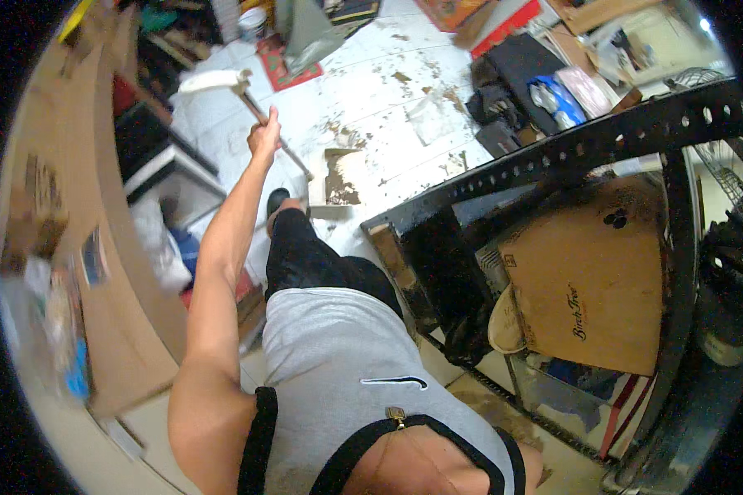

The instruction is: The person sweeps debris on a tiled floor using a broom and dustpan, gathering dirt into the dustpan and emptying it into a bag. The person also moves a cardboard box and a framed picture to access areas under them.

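My left arm reaches forward, and my left hand (264,138) is closed round a thin stick (292,155). At the stick's far end is a white elongated piece (212,80), too blurred to make out exactly. The stick's lower end meets the edge of a pale, shallow dustpan (328,211) on the floor. Brown dirt (340,183) lies in and around the pan's mouth. Just beside the pan is my foot in a dark slipper (277,200). My right hand is out of view.
A black perforated metal rack (553,154) holding a cardboard box (590,272) stands close on my right. Tall cardboard (132,280) lines my left. Debris litters the white tiled floor (380,107). A black bag (524,70) and bundles lie at the far right.
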A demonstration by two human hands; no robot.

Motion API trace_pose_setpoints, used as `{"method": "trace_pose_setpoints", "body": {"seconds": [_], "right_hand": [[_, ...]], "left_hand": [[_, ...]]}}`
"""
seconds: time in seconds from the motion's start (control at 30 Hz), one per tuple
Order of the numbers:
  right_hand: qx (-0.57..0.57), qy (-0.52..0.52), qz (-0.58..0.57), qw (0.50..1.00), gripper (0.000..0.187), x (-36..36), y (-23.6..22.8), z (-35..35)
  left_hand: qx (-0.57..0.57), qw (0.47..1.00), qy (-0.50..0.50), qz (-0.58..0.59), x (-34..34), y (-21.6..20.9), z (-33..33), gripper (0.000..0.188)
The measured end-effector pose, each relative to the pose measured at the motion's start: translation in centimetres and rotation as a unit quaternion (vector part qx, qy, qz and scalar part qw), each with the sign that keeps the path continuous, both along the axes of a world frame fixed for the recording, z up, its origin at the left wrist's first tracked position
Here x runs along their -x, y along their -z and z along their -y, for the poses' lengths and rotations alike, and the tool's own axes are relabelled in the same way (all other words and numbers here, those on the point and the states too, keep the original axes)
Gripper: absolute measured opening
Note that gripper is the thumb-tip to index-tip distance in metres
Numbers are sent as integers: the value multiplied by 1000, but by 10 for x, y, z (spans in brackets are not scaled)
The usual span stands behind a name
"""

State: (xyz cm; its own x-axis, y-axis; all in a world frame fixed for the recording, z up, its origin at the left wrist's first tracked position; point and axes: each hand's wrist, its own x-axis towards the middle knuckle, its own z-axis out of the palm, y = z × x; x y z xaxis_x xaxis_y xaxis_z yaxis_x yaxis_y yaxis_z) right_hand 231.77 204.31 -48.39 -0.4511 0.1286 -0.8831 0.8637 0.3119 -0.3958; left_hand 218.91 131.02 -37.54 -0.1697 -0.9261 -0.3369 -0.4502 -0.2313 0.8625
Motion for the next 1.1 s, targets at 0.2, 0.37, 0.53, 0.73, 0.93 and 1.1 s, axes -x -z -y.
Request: {"method": "trace_pose_setpoints", "body": {"seconds": [0.2,0.37,0.53,0.73,0.93,1.1], "right_hand": [[17,211,-205,956,69,-75,71,78],[-43,472,-320,821,71,-234,120,166],[-32,633,-155,758,88,-400,161,247],[-120,643,-139,744,97,-555,149,245],[-185,758,-164,604,90,-578,136,204],[-256,783,-75,562,80,-618,231,115]], "left_hand": [[107,981,160,5,1,103,-9,64],[-114,953,272,-73,-52,167,-36,39],[-91,884,459,-9,-131,198,-117,71],[-92,859,504,11,-227,175,-218,65],[-132,849,512,4,-216,148,-225,66],[-115,852,512,3,-205,154,-226,62]]}}
